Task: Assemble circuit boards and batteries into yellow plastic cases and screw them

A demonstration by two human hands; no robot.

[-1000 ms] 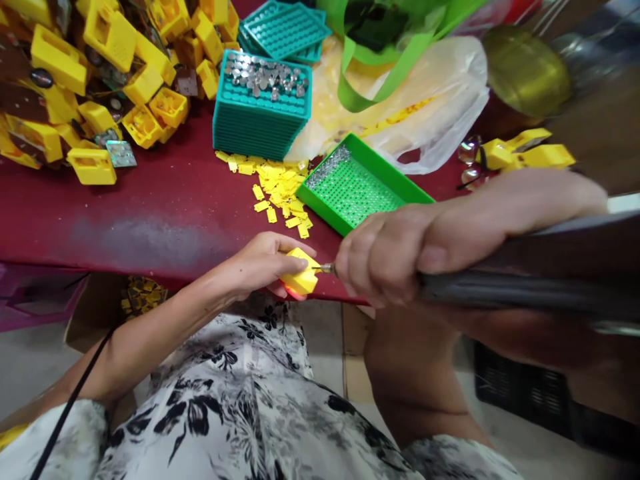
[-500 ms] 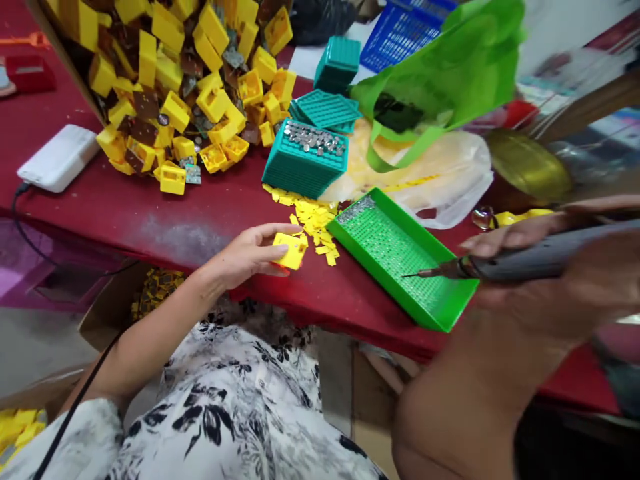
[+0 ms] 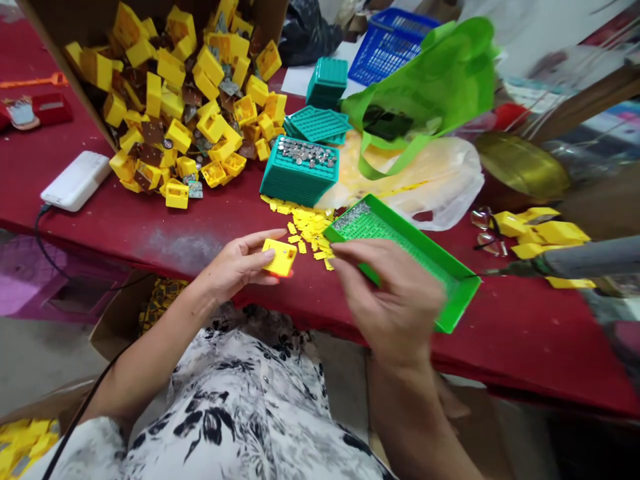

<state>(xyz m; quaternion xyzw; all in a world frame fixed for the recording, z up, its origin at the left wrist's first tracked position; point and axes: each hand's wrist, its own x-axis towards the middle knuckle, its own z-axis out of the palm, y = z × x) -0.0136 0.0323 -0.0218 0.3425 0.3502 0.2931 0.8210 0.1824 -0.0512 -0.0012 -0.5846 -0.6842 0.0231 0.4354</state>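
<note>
White power bank (image 3: 76,181), blue basket (image 3: 387,50), green bag (image 3: 430,80).

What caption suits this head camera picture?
Left hand holds a yellow plastic housing; right hand reaches over the green tray.

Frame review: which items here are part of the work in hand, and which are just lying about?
In hand:
left hand pinching a small yellow plastic housing
right hand open, over the green tray
loose yellow clips
grey electric screwdriver lying on the red table

Lying about:
white power bank
green bag
blue basket
eyeglasses
</note>
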